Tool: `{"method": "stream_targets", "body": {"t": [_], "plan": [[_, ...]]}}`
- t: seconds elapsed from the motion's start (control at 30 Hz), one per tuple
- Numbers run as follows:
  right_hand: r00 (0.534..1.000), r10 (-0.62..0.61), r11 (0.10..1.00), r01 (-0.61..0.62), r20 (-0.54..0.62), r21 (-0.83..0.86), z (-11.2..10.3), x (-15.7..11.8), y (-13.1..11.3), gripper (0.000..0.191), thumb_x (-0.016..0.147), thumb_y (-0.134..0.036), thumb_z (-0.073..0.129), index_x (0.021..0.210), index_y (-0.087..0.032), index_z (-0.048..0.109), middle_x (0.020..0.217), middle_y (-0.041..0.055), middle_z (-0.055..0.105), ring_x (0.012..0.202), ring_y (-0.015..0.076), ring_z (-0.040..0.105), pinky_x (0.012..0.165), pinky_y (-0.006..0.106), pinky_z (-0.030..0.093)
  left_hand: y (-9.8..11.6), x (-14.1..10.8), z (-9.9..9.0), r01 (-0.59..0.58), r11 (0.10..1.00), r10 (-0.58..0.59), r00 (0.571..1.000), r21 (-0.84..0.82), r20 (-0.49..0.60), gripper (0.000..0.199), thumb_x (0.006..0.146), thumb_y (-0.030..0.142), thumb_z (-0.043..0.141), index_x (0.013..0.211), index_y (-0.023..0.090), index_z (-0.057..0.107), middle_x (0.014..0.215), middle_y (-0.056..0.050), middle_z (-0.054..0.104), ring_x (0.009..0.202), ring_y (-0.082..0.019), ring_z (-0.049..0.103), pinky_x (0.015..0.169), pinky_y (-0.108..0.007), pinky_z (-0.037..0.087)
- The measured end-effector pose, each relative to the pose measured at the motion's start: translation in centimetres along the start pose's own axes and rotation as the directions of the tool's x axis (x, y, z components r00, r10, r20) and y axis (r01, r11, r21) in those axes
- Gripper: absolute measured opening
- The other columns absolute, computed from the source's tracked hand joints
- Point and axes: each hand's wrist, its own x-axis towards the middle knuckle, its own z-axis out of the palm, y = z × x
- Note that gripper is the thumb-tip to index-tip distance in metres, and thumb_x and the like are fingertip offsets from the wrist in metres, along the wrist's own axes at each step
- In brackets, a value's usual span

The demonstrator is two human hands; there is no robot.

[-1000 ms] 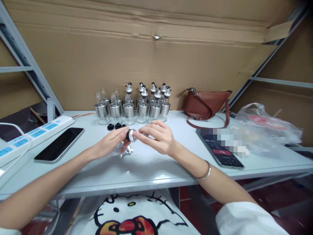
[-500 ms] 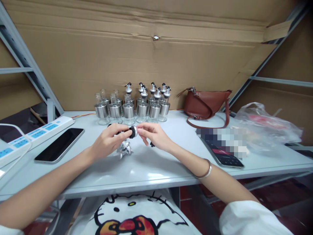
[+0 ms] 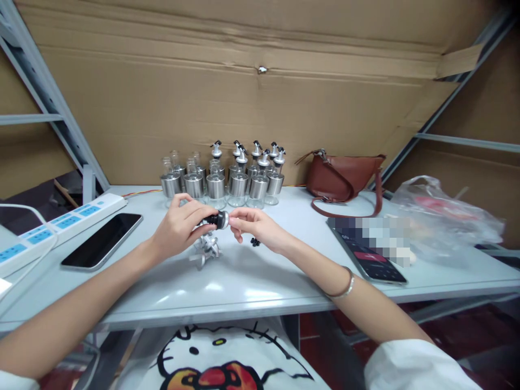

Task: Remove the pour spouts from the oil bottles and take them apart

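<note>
My left hand [image 3: 183,223] grips a black and silver bottle pourer stopper [image 3: 218,219], held sideways above the table with its silver end facing right. Thumb and forefinger of my right hand [image 3: 252,225] are pinched at that silver end; whatever lies between them is too small to make out. Below my left hand is a small pile of silver pourer parts [image 3: 208,246], partly covered by the fingers. Several small black pieces [image 3: 255,242] lie just under my right hand. Behind both hands stand several glass bottles with steel sleeves [image 3: 216,187], some topped with pourers [image 3: 264,158].
A power strip [image 3: 65,221] and a dark-screened phone [image 3: 103,240] lie at the left. To the right are a brown handbag [image 3: 345,176], a second phone [image 3: 376,265] and a clear plastic bag [image 3: 447,211]. Cardboard [image 3: 162,97] walls the back of the table [image 3: 284,281].
The fingers of my left hand have shifted along the stopper, showing more of its black body. My right hand stays at the silver end, and the small black pieces show more fully.
</note>
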Motion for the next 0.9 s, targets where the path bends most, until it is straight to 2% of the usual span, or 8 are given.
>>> {"method": "stream_targets", "body": {"t": [0.13, 0.23, 0.3, 0.43, 0.53, 0.6, 0.73, 0.9], "plan": [[0.983, -0.144, 0.982, 0.128, -0.112, -0.139, -0.2, 0.0, -0.1, 0.024, 0.070, -0.033, 0.071, 0.085, -0.017, 0.062, 0.069, -0.0031, 0.061, 0.061, 0.0089, 0.052, 0.063, 0.025, 0.042, -0.1, -0.1, 0.2, 0.119, 0.993, -0.120, 0.989, 0.016, 0.091, 0.034, 0.097, 0.040, 0.035, 0.088, 0.017, 0.058, 0.072, -0.002, 0.067, 0.063, -0.015, 0.059, 0.086, -0.040, 0.033], [0.975, -0.184, 0.964, 0.154, -0.126, -0.216, -0.4, 0.1, -0.2, 0.023, 0.074, -0.033, 0.067, 0.091, -0.017, 0.065, 0.074, -0.0011, 0.062, 0.065, 0.0096, 0.051, 0.066, 0.026, 0.042, -0.3, -0.3, 0.4, 0.155, 0.988, -0.155, 0.978, 0.016, 0.139, 0.033, 0.097, 0.039, 0.034, 0.088, 0.017, 0.057, 0.072, -0.002, 0.066, 0.063, -0.015, 0.059, 0.088, -0.041, 0.031], [0.974, -0.179, 0.963, 0.144, -0.141, -0.229, -0.5, 0.1, -0.2, 0.023, 0.076, -0.035, 0.064, 0.090, -0.016, 0.065, 0.072, -0.0010, 0.061, 0.066, 0.0100, 0.051, 0.067, 0.026, 0.041, -0.3, -0.3, 0.5, 0.137, 0.991, -0.136, 0.981, 0.005, 0.138, 0.027, 0.096, 0.037, 0.037, 0.093, 0.017, 0.056, 0.077, -0.002, 0.067, 0.068, -0.016, 0.060, 0.089, -0.041, 0.031], [0.975, -0.144, 0.973, 0.109, -0.167, -0.202, -0.7, 0.3, 0.0, 0.026, 0.078, -0.041, 0.059, 0.071, -0.015, 0.059, 0.064, -0.0013, 0.058, 0.063, 0.0100, 0.051, 0.066, 0.025, 0.040, 0.2, -0.3, 0.6, 0.000, 1.000, -0.001, 0.999, 0.020, 0.054, 0.010, 0.094, 0.022, 0.045, 0.101, 0.020, 0.052, 0.091, -0.004, 0.070, 0.081, -0.016, 0.064, 0.090, -0.039, 0.032], [0.990, -0.059, 0.985, 0.037, -0.129, -0.168, -0.7, 0.4, 0.1, 0.032, 0.077, -0.043, 0.058, 0.062, -0.016, 0.055, 0.059, -0.0014, 0.055, 0.059, 0.0098, 0.050, 0.065, 0.026, 0.040, 0.6, -0.3, 0.4, -0.104, 0.994, 0.105, 0.994, 0.036, -0.040, 0.017, 0.091, 0.009, 0.045, 0.098, 0.022, 0.053, 0.094, -0.003, 0.071, 0.077, -0.014, 0.065, 0.089, -0.037, 0.034], [0.997, 0.007, 0.989, -0.019, -0.079, -0.148, -0.5, 0.3, 0.2, 0.033, 0.077, -0.044, 0.058, 0.061, -0.015, 0.055, 0.055, -0.0021, 0.053, 0.056, 0.0099, 0.049, 0.064, 0.027, 0.040, 0.7, -0.3, 0.3, -0.132, 0.991, 0.134, 0.988, 0.036, -0.080, 0.020, 0.089, 0.006, 0.044, 0.095, 0.023, 0.053, 0.092, -0.002, 0.071, 0.074, -0.013, 0.065, 0.087, -0.037, 0.036], [0.998, 0.064, 0.989, -0.066, -0.017, -0.130, -0.2, 0.1, 0.2, 0.036, 0.078, -0.048, 0.057, 0.064, -0.014, 0.058, 0.052, -0.0034, 0.050, 0.052, 0.0092, 0.046, 0.062, 0.027, 0.040, 0.6, -0.4, 0.2, -0.114, 0.993, 0.116, 0.986, 0.020, -0.122, 0.015, 0.089, 0.010, 0.050, 0.096, 0.023, 0.051, 0.092, -0.003, 0.072, 0.075, -0.013, 0.066, 0.087, -0.037, 0.037], [1.000, -0.013, 0.997, 0.011, -0.024, -0.072, -0.3, 0.0, -0.2, 0.038, 0.074, -0.051, 0.063, 0.064, -0.016, 0.055, 0.056, -0.0045, 0.051, 0.055, 0.0085, 0.048, 0.063, 0.026, 0.041, 0.7, -0.4, 0.3, -0.011, 0.999, 0.006, 0.993, -0.038, -0.117, 0.012, 0.089, 0.021, 0.055, 0.100, 0.020, 0.050, 0.084, -0.002, 0.071, 0.069, -0.015, 0.066, 0.088, -0.039, 0.035]]}}
